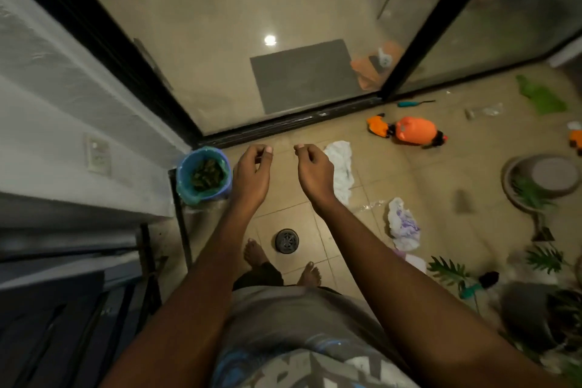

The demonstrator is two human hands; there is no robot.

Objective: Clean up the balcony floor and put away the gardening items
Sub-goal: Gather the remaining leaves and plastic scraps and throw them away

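I stand on the tiled balcony floor (378,186) looking down. My left hand (252,173) and my right hand (315,172) hang side by side in front of me, fingers loosely curled, holding nothing. Just left of my left hand stands a blue bin (204,175) with a green liner and dark plant scraps inside. A white cloth (341,167) lies on the tiles right of my right hand. Farther right lie an orange spray bottle (412,131), a crumpled white-and-purple bag (403,225), a teal-handled tool (412,103) and a green cloth (541,98).
A glass sliding door with a black frame (283,123) closes the far side. A round floor drain (286,240) sits by my bare feet. A grey saucer-like pot (541,179), leafy plants (447,271) and a dark pot (522,315) crowd the right. A white wall is at left.
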